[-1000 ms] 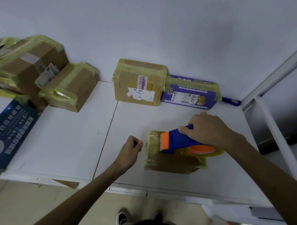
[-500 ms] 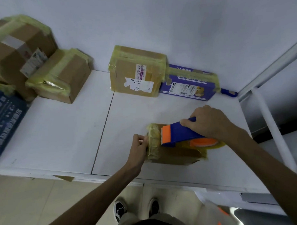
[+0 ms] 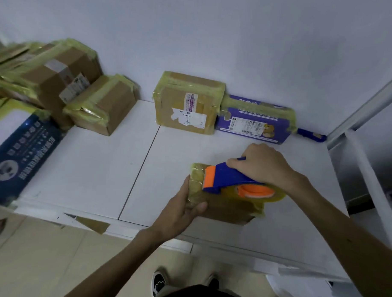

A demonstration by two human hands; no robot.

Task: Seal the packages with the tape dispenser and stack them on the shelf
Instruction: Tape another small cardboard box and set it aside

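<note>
Gripping tape dispenser (image 3: 223, 178), handle hidden under right hand (image 3: 259, 166), left hand (image 3: 179, 211) clasping end of taped package (image 3: 228, 210), top partly covered.

Plain white wall (image 3: 216, 38) behind. White flat tabletop (image 3: 90, 167), two panels meeting at a dark seam (image 3: 140, 168). Beige tiled floor (image 3: 42, 254) below front edge. Light dim, even.

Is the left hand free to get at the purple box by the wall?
Probably not easily: the left hand grips the package at its end, and the right hand with the tape dispenser lies between it and the purple box. It would have to let go and reach over them.
</note>
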